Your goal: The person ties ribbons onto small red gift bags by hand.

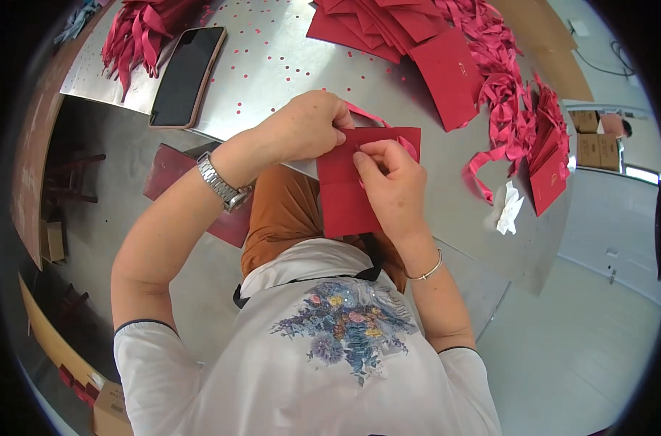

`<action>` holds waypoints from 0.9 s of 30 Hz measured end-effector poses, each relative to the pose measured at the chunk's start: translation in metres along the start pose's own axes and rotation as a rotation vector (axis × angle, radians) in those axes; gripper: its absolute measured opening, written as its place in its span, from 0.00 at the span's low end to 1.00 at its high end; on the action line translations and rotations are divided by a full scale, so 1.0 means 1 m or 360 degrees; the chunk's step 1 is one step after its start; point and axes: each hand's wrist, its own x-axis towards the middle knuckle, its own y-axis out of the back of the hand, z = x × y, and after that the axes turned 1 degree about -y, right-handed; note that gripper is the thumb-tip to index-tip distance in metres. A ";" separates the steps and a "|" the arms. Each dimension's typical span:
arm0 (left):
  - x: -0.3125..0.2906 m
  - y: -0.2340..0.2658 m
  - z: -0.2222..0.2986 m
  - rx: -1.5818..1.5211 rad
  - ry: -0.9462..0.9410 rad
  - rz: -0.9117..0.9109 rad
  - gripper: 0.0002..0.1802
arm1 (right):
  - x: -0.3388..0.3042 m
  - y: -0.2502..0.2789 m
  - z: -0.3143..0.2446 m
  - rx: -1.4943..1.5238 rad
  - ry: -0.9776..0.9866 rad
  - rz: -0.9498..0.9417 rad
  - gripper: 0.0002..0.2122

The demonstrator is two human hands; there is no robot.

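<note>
A red card (pixel 345 207) with a crease across it is held upright over my lap, at the table's front edge. My left hand (pixel 312 125) is closed at the card's upper left edge, thumb and fingers pinched together. From its fingertips a thin pinkish-red ribbon (pixel 367 114) runs behind the card's top edge. My right hand (pixel 396 178) lies across the card's right side, its thumb and forefinger pinched near the upper middle. A loop of ribbon shows beside its knuckles. The fingers hide what exactly each pinch holds.
On the metal table (pixel 265 87) lie a phone (pixel 189 76), bundled ribbons (pixel 138 36), stacked red cards (pixel 374 25), a ribbon heap (pixel 501 109), more red cards (pixel 548 156) and a crumpled white paper (pixel 509 208). Small red dots are scattered about. Below stands a dark red seat (pixel 174 171).
</note>
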 end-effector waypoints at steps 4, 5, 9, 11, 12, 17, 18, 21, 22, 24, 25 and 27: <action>-0.002 0.004 0.000 -0.0114 0.0052 -0.0061 0.08 | 0.004 -0.006 -0.002 -0.0023 0.0105 0.0029 0.04; -0.002 0.005 0.001 -0.0123 0.0041 -0.0051 0.08 | 0.006 -0.007 -0.003 -0.0029 0.0104 0.0028 0.04; -0.001 0.009 0.004 -0.0092 0.0167 -0.0193 0.09 | 0.011 -0.009 -0.007 -0.0141 0.0152 0.0030 0.04; 0.000 0.006 0.000 -0.0043 0.0130 -0.0152 0.09 | 0.012 -0.011 -0.008 -0.0189 0.0180 0.0030 0.03; -0.001 0.004 -0.001 -0.0045 0.0129 -0.0145 0.09 | 0.013 -0.011 -0.008 -0.0201 0.0156 0.0031 0.03; -0.003 0.001 -0.005 -0.0076 -0.0047 0.0079 0.07 | 0.023 -0.015 -0.016 -0.0513 0.0240 0.0023 0.03; -0.003 0.001 -0.007 -0.0079 -0.0049 0.0080 0.07 | 0.027 -0.016 -0.019 -0.0723 0.0361 0.0001 0.03; -0.001 0.001 -0.007 -0.0044 -0.0093 0.0112 0.06 | 0.031 -0.026 -0.026 -0.1125 0.0562 -0.0052 0.02; -0.001 0.003 -0.005 -0.0045 -0.0025 0.0080 0.06 | 0.030 -0.030 -0.028 -0.1314 0.0643 -0.0083 0.02; -0.001 0.006 -0.003 -0.0049 0.0033 0.0057 0.06 | 0.028 -0.032 -0.028 -0.1401 0.0707 -0.0094 0.01; -0.001 0.005 -0.004 -0.0056 0.0034 0.0058 0.06 | 0.027 -0.031 -0.022 -0.1305 0.0670 -0.0049 0.02; -0.002 0.003 -0.007 -0.0063 0.0036 0.0077 0.06 | 0.028 -0.026 -0.020 -0.1209 0.0650 -0.0007 0.04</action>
